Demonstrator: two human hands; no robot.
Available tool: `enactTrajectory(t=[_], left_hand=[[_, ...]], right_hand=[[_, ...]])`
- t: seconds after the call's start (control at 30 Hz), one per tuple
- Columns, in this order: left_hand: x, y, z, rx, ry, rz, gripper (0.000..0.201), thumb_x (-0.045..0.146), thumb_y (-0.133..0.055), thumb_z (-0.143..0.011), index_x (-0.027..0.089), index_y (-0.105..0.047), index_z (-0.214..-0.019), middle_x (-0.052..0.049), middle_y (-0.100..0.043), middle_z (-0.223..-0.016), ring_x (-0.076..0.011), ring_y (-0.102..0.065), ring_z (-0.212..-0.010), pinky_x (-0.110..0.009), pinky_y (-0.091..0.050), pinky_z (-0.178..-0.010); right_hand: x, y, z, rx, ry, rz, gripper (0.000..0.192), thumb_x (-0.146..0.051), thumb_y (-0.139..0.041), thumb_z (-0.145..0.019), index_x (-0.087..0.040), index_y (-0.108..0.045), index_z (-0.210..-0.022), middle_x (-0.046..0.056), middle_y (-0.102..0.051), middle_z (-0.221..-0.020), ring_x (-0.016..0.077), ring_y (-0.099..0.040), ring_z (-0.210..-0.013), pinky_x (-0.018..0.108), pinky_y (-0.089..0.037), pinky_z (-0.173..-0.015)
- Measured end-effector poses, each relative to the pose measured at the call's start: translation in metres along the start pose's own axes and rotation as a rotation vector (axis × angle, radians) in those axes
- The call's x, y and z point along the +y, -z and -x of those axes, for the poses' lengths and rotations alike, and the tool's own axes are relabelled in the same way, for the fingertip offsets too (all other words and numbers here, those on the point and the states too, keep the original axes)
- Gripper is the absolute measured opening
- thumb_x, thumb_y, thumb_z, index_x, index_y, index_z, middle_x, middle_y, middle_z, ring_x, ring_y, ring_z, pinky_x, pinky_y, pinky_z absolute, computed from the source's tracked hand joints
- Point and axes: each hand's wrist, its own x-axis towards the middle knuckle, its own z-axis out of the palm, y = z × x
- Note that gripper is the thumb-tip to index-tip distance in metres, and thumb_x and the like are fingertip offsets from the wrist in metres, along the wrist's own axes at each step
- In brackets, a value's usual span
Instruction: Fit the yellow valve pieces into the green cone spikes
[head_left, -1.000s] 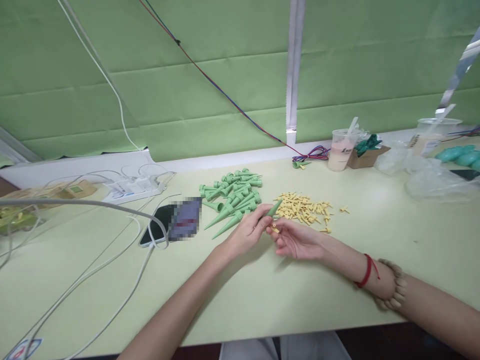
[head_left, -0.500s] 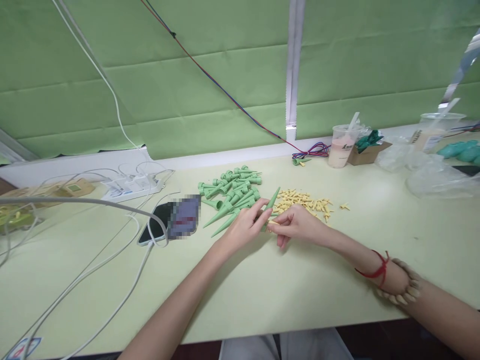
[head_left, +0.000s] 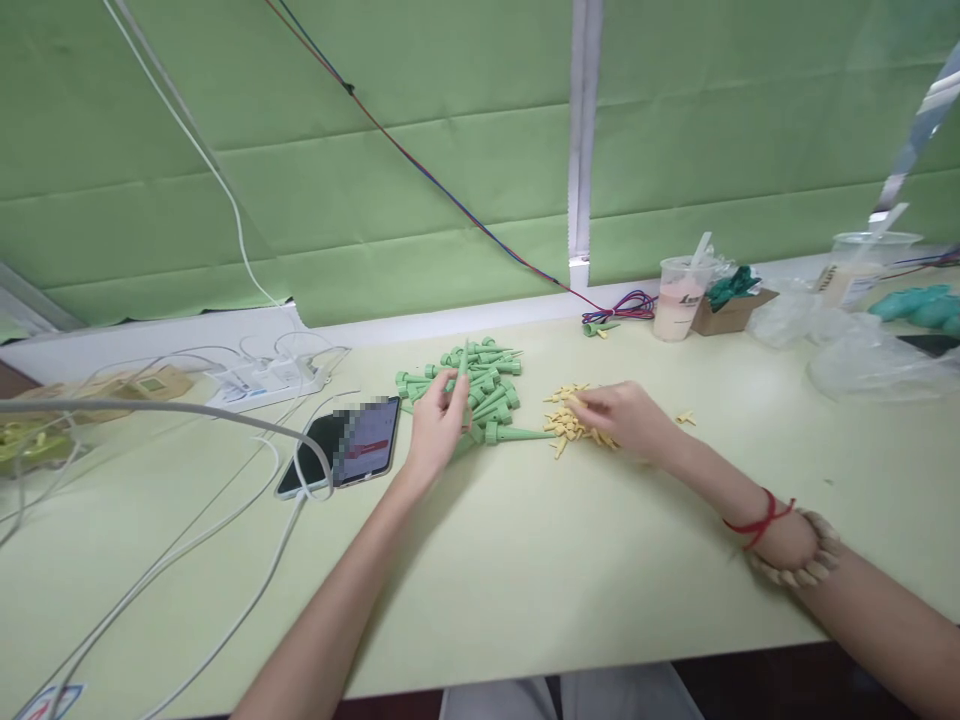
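Spike [head_left: 464,362] of green plastic stands pinched in our left hand [head_left: 435,425], tip up, held just above the near edge of the green spike pile [head_left: 469,385]. One more green spike [head_left: 517,434] lies flat on the table [head_left: 525,580] just right of that grip, pointing toward the yellow pieces [head_left: 574,420]. Our right hand [head_left: 626,420] rests on that yellow heap, fingers curled down among the pieces; we cannot tell whether it has closed on one. Left of the left-hand grip lies a phone [head_left: 341,455] with a white cable [head_left: 225,560] plugged in. Beyond the right hand, near the green wall, stands a plastic cup [head_left: 675,300].
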Motion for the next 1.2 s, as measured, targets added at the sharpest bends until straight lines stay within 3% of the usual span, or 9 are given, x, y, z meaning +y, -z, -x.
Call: enactTrajectory(t=[0.1,0.23,0.43,0.63,0.7,0.8,0.93,1.07,1.2], left_hand=[[0.002,0.0,0.001,-0.058,-0.132,-0.224,0.036,0.045,-0.037,-0.085,0.02,-0.052,-0.105,0.001,-0.062,-0.065,-0.012,-0.05,-0.05,-0.023,-0.039,-0.054],[-0.002,-0.005,0.005,-0.225,-0.321,-0.488,0.037,0.044,-0.035,-0.086,0.023,-0.061,-0.101,-0.004,-0.065,-0.099,-0.0173,-0.059,-0.08,-0.025,-0.04,-0.064],[-0.007,-0.005,0.008,-0.323,-0.544,-0.721,0.032,0.04,-0.041,-0.084,0.023,-0.067,-0.09,-0.005,-0.068,-0.074,-0.0206,-0.058,-0.073,-0.029,-0.038,-0.062],[-0.008,-0.016,0.018,-0.287,-0.555,-0.778,0.016,0.019,-0.053,-0.077,0.02,-0.065,-0.088,-0.007,-0.062,-0.088,-0.0244,-0.055,-0.085,-0.035,-0.038,-0.071],[-0.007,-0.02,0.024,-0.281,-0.567,-0.811,0.022,0.014,-0.053,-0.076,0.02,-0.061,-0.095,-0.008,-0.06,-0.094,-0.0246,-0.054,-0.089,-0.036,-0.038,-0.074],[-0.001,-0.024,0.033,-0.246,-0.571,-0.753,0.022,0.023,-0.049,-0.081,0.02,-0.056,-0.101,-0.007,-0.057,-0.101,-0.024,-0.051,-0.093,-0.04,-0.035,-0.082],[0.005,-0.029,0.045,-0.305,-0.555,-0.675,0.018,0.025,-0.04,-0.085,0.021,-0.055,-0.096,-0.004,-0.055,-0.091,-0.0198,-0.05,-0.088,-0.037,-0.035,-0.082],[0.0,-0.034,0.048,-0.378,-0.558,-0.674,0.012,0.024,-0.043,-0.083,0.019,-0.053,-0.088,-0.003,-0.054,-0.089,-0.0183,-0.049,-0.084,-0.035,-0.036,-0.078],[-0.004,-0.037,0.048,-0.377,-0.601,-0.65,0.012,0.023,-0.044,-0.082,0.019,-0.054,-0.089,-0.004,-0.055,-0.088,-0.0182,-0.049,-0.084,-0.034,-0.036,-0.077]], right_hand=[[0.01,0.004,-0.003,0.075,-0.23,0.036,0.043,-0.044,-0.035,-0.087,-0.018,-0.059,-0.063,0.001,-0.057,-0.054,0.0108,-0.045,-0.049,0.022,-0.025,-0.05],[0.018,0.002,-0.005,-0.074,-0.366,0.121,0.045,-0.052,-0.036,-0.084,-0.022,-0.066,-0.069,0.003,-0.064,-0.063,0.0156,-0.054,-0.06,0.023,-0.025,-0.05],[0.034,0.01,-0.011,-0.12,-0.466,-0.004,0.049,-0.053,-0.03,-0.085,-0.022,-0.068,-0.087,0.002,-0.064,-0.057,0.0159,-0.059,-0.062,0.023,-0.033,-0.052],[0.069,-0.012,-0.043,-0.134,-0.482,0.116,0.032,-0.032,-0.043,-0.081,-0.022,-0.06,-0.107,0.005,-0.066,-0.095,0.0179,-0.06,-0.084,0.026,-0.041,-0.069],[0.085,-0.027,-0.061,-0.146,-0.485,0.165,0.051,-0.022,-0.054,-0.071,-0.017,-0.049,-0.121,0.012,-0.059,-0.112,0.0225,-0.056,-0.096,0.029,-0.041,-0.077],[0.11,-0.047,-0.088,-0.143,-0.526,0.234,0.074,-0.012,-0.058,-0.062,-0.012,-0.035,-0.132,0.019,-0.037,-0.135,0.0331,-0.038,-0.119,0.04,-0.035,-0.09],[0.134,-0.069,-0.112,-0.094,-0.617,0.259,0.078,-0.015,-0.056,-0.066,-0.009,-0.023,-0.137,0.021,-0.02,-0.143,0.0382,-0.013,-0.13,0.05,-0.027,-0.096],[0.141,-0.086,-0.114,-0.08,-0.696,0.213,0.071,-0.035,-0.045,-0.078,-0.01,-0.017,-0.138,0.022,-0.036,-0.133,0.0382,-0.032,-0.122,0.055,-0.03,-0.09],[0.136,-0.087,-0.107,-0.077,-0.638,0.21,0.058,-0.031,-0.044,-0.079,-0.014,-0.03,-0.133,0.018,-0.045,-0.126,0.0328,-0.042,-0.113,0.049,-0.033,-0.088]])
